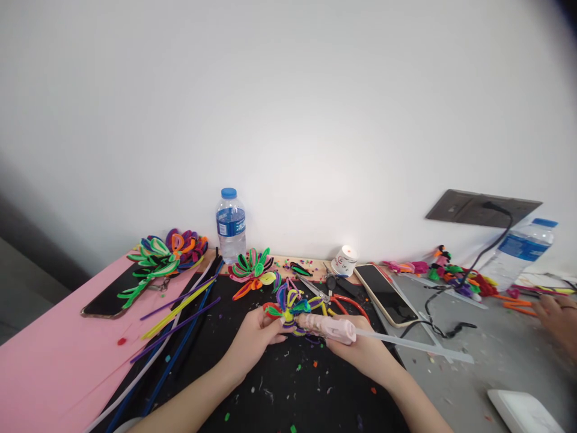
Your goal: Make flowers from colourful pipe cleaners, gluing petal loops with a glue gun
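My left hand (259,332) pinches a multicoloured pipe cleaner flower (289,308) over the black mat (270,397). In my right hand (360,355) is a pale pink hot glue gun (331,328), its tip right at the flower's yellow centre. A long clear glue stick (415,344) sticks out of the gun's back end, off to the right. Just behind the flower lie scissors (347,302) with red handles. Another pipe cleaner flower (251,270), with green, pink and orange loops, rests behind my left hand.
Loose pipe cleaners (180,319) and a phone (112,294) under more flowers (174,255) lie at left. A water bottle (231,225) and paper cup (345,260) stand by the wall. Rightward are another phone (386,294), a black cable (478,258), a second bottle (518,252) and a co-worker's hand (556,319).
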{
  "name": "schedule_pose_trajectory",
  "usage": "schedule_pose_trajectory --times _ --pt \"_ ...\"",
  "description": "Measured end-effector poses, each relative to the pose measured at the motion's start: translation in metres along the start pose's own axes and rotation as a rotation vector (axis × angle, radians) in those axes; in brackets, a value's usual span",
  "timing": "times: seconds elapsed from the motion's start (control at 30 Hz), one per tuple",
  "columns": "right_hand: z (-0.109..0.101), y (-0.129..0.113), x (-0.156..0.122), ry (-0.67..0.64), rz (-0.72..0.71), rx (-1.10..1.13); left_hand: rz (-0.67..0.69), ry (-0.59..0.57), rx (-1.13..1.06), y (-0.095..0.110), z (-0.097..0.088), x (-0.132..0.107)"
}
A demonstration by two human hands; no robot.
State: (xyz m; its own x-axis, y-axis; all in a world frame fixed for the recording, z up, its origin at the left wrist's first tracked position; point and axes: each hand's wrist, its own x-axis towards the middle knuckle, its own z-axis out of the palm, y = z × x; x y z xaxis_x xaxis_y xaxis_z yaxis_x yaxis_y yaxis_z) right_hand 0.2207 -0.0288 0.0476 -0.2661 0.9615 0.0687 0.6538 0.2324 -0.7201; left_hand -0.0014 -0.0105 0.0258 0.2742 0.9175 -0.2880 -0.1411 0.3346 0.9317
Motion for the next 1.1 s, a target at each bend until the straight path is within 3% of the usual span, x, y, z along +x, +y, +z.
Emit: schedule_pose_trajectory --times 0.27,0.43,0.53,0.67,0.87,1.03,1.1 --pt "-0.001 -0.003 -0.001 -0.04 -0.036 -0.029 0.158 0.086 0.107 -0.003 0.002 -0.002" --pt "-0.002 -0.006 -0.001 -0.038 -0.042 -0.027 0.27 0.074 0.241 -0.005 0.002 -0.005" --pt "-0.005 -0.009 -0.002 -0.065 -0.03 0.046 0.256 0.097 0.224 -0.005 0.001 -0.004" --pt "-0.015 -0.009 -0.005 -0.075 0.007 0.16 0.132 0.128 0.044 -0.001 -0.002 0.0" --pt "-0.038 0.012 -0.013 0.071 0.209 0.299 0.065 0.111 -0.087 0.001 -0.007 0.0" --pt "-0.058 0.034 -0.025 0.465 0.24 0.357 0.076 0.094 -0.102 0.0 -0.007 -0.002" --pt "-0.066 0.042 -0.032 0.564 0.26 0.311 0.07 0.093 -0.1 0.0 -0.006 -0.001"
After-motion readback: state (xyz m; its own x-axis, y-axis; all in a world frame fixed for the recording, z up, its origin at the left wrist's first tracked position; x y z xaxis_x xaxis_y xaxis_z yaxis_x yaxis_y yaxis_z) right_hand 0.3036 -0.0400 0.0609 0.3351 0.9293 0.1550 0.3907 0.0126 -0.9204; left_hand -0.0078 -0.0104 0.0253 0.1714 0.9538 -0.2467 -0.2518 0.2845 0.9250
